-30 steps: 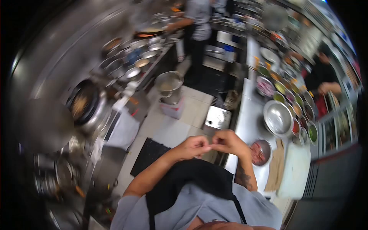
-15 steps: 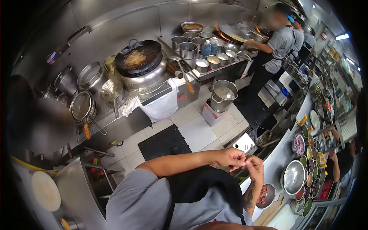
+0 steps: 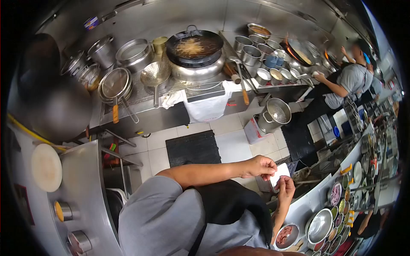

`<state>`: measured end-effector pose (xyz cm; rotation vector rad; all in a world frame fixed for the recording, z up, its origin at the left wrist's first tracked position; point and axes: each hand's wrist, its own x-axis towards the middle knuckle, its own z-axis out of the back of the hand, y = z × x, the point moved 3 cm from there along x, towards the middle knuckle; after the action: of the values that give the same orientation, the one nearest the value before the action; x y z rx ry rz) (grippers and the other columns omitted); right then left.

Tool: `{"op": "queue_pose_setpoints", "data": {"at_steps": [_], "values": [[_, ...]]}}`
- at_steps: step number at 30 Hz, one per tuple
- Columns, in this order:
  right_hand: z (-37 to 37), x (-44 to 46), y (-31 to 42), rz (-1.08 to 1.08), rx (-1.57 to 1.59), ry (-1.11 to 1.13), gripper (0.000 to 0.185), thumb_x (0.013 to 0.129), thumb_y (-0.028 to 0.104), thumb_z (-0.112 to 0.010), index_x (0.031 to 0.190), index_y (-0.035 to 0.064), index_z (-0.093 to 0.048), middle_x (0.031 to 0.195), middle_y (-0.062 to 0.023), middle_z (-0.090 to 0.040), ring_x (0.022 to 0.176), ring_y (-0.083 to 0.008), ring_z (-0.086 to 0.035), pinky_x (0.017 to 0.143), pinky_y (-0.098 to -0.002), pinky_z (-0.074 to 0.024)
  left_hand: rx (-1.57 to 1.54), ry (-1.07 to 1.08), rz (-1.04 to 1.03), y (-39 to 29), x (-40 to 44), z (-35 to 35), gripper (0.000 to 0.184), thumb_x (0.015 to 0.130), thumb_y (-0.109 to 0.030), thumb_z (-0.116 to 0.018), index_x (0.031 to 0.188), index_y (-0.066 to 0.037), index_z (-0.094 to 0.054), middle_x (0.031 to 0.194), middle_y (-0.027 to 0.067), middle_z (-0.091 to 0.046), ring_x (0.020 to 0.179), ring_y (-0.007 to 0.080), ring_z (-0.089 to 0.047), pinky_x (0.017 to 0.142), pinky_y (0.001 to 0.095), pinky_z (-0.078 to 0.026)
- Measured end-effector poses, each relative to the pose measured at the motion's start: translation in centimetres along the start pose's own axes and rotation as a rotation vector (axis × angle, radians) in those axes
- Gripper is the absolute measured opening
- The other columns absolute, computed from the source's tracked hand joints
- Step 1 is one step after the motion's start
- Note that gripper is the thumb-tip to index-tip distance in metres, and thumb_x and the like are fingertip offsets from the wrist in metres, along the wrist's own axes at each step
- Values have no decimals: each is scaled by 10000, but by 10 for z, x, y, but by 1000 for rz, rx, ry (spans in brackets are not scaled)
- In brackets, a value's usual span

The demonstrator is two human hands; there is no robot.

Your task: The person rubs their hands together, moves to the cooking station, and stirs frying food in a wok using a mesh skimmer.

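The pale flat panel [image 3: 280, 171] shows between your two hands; you may be touching it, or it may lie behind them, I cannot tell. Your left hand [image 3: 259, 166] has its thumb and fingers bent in close together, and your right hand [image 3: 285, 186] is curled just below. I cannot see if either one pinches anything. If you do have something tiny in your fingertips, a loose pinch could let it drop. If your right arm swings back, it could bump the bowl of raw meat [image 3: 294, 231] just beside it and tip it. The panel's long side seems to slant, running up and away from your body and a bit to the right; your hands hide part of it. Next to the meat is a big steel bowl [image 3: 320, 225]. Farther off, a tall pot [image 3: 269, 124] stands on a box [image 3: 254, 133], and food bubbles in a black wok [image 3: 172, 54] across the floor.
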<state>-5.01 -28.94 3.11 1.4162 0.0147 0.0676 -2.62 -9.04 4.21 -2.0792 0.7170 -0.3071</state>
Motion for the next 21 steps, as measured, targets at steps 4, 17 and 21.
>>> {"op": "queue_pose_setpoints", "data": {"at_steps": [4,17,21], "values": [[-10,8,-58,-84,-208,59,253,971,189,-492,819,11,-590,627,4,-525,553,-80,-480,508,-239,-390,59,-113,-11,-1,-22,45,190,916,-219,-623,888,-38,-575,758,26,-581,619,100,-554,570,257,-493],[-128,17,-253,-133,-699,344,140,792,148,-614,837,27,-669,783,-201,-655,745,-366,-648,668,-409,-512,-267,-906,10,11,-231,247,208,902,-170,-617,1083,-70,-598,862,18,-608,787,142,-614,722,317,-521],[-168,15,-275,-221,-712,435,146,790,152,-611,831,24,-669,772,-197,-656,733,-358,-650,660,-404,-512,-434,-1008,-116,16,-290,297,113,904,-202,-621,873,-98,-589,756,3,-584,731,148,-606,684,324,-523]]}}
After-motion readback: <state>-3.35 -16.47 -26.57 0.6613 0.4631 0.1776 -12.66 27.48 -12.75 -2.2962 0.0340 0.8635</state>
